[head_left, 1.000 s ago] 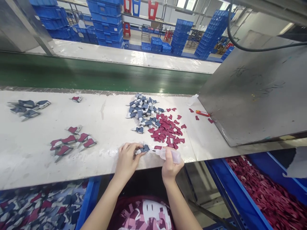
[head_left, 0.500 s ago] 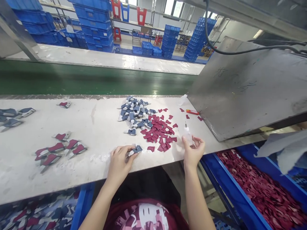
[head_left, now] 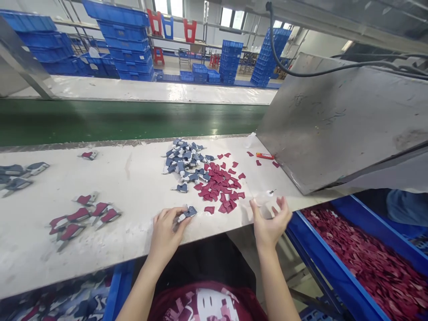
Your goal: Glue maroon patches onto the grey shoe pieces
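Note:
Near the table's front edge, my left hand [head_left: 169, 227] pinches a blue-grey and white plastic part [head_left: 188, 213] between thumb and fingers. To the right, my right hand [head_left: 270, 225] has its thumb and fingers spread. Just beyond its fingertips a translucent needle-tipped bottle [head_left: 265, 197] lies tilted over, its needle pointing right; the hand partly hides it. Between the hands lies a heap of dark red flat pieces [head_left: 219, 183]. Behind it on the left is a pile of blue-grey and white parts [head_left: 183, 158]. A single such part [head_left: 181, 188] lies in front of that pile.
Parts with red faces [head_left: 78, 215] lie at left. An orange-red tube [head_left: 265, 156] rests by the metal panel [head_left: 321, 125]. A green belt [head_left: 133, 118] runs behind the table. A blue bin [head_left: 341, 267] of red pieces stands at lower right.
The bottle stood upright in my right hand; now it lies over with the needle to the right, and my right fingers have spread. My left hand keeps its part in place.

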Available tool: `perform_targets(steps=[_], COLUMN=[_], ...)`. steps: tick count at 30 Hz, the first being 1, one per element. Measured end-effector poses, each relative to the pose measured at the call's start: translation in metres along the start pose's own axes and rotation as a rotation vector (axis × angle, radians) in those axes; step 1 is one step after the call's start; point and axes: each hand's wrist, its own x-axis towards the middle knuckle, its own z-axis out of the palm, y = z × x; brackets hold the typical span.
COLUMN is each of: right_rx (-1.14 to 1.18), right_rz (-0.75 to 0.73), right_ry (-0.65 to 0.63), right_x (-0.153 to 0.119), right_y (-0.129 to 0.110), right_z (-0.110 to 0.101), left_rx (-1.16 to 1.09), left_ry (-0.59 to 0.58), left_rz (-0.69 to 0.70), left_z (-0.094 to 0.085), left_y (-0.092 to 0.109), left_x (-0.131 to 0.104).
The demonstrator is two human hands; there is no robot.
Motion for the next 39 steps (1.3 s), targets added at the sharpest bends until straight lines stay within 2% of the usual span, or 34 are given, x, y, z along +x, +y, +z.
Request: perform_targets(steps=[1, 2, 3, 5, 7, 9, 12, 17, 20, 23, 27, 30, 33, 36, 39], right_rx=[-0.025, -0.037, -0.028, -0.009, -0.014, -0.009, 0.058, 0.263, 0.395, 0.514, 0.677, 0.739, 0.777, 0.82, 0.844], right_rz=[-0.133, -0.284, -0.42, -0.581, -0.634, -0.653, -0.65, -0.648, -0.643, -0.509, -0.098, 0.192, 0.415, 0.509, 0.51], right_ry=[0.036, 0.001, -0.115, -0.477, -0.789, -0.944, -0.967, -0.796, -0.748, -0.754, -0.786, -0.822, -0.797, -0.764, -0.762], right_x=[-0.005, -0.01, -0.014, -0.019, -0.02, -0.017, -0.015, -0.023, -0.029, -0.034, -0.042, -0.043, -0.04, -0.036, -0.036], right_y=[-0.007, -0.016, -0.025, -0.041, -0.052, -0.053, -0.045, -0.033, -0.034, -0.043, -0.067, -0.091, -0.112, -0.124, -0.127], right_z=[-0.004, -0.007, -0.01, -0.015, -0.016, -0.016, -0.014, -0.011, -0.011, -0.012, -0.013, -0.01, -0.007, -0.006, -0.007], left_rx=[-0.006, -0.012, -0.018, -0.026, -0.038, -0.056, -0.076, -0.091, -0.203, -0.296, -0.266, -0.297, -0.358, -0.36, -0.343], left_ry=[0.0, 0.002, 0.005, 0.013, 0.02, 0.018, 0.018, 0.045, 0.057, 0.085, 0.175, 0.167, 0.158, 0.156, 0.158], left_rz=[-0.002, -0.003, -0.005, -0.009, -0.014, -0.013, -0.013, -0.04, -0.087, -0.13, -0.104, -0.075, -0.043, -0.025, -0.02], left_z=[0.0, 0.001, 0.001, 0.002, 0.001, 0.0, -0.002, 0.0, 0.001, 0.002, 0.005, 0.008, 0.01, 0.01, 0.008], left_y=[-0.001, -0.001, -0.002, -0.002, -0.003, -0.002, 0.0, 0.0, -0.002, -0.002, 0.011, 0.024, 0.033, 0.038, 0.04], left_x=[0.0, 0.0, 0.0, 0.0, 0.0, 0.0, -0.001, -0.002, -0.002, -0.005, -0.016, -0.026, -0.031, -0.033, -0.033])
